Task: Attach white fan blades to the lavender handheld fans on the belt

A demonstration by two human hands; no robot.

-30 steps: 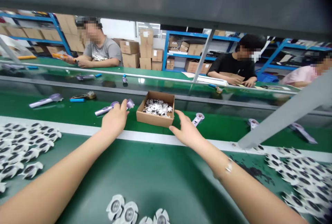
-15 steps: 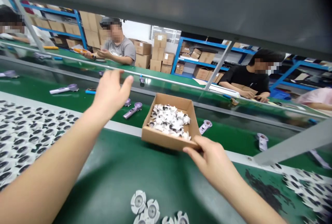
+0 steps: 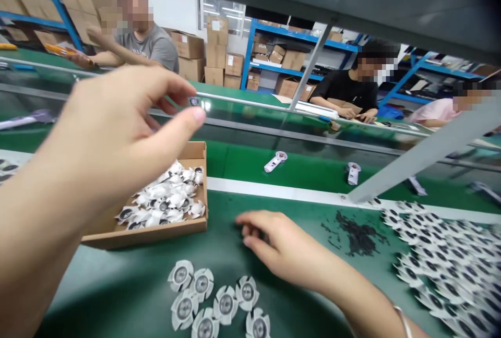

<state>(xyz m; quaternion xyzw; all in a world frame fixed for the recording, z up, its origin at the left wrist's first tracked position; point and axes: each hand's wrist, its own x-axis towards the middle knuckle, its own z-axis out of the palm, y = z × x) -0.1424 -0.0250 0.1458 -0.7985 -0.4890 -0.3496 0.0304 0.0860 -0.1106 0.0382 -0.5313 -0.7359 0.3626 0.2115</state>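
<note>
A shallow cardboard box [image 3: 156, 238] holding a pile of white fan wheels [image 3: 168, 194] stands on the green work surface, its left part hidden behind my forearm. My left hand [image 3: 133, 113] is raised in front of the box, thumb and fingers apart, nothing between them. To the right of the box, my right hand [image 3: 270, 236] hovers low over the surface with loosely bent fingers, holding nothing and touching no part. Several loose white fan wheels [image 3: 226, 304] with grey hubs lie nearest me, below both hands.
Many fan wheels [image 3: 442, 254] spread across the right side, beside black scraps [image 3: 358, 233]. Beyond a white edge strip, light purple handheld fan bodies [image 3: 276, 161] lie on a green belt [image 3: 235, 163]. A slanted metal post [image 3: 426, 150] rises at right. Co-workers sit opposite.
The box has come down onto the near surface, further left in view. My right hand has let go of it. My view has shifted right; more loose fan wheels show.
</note>
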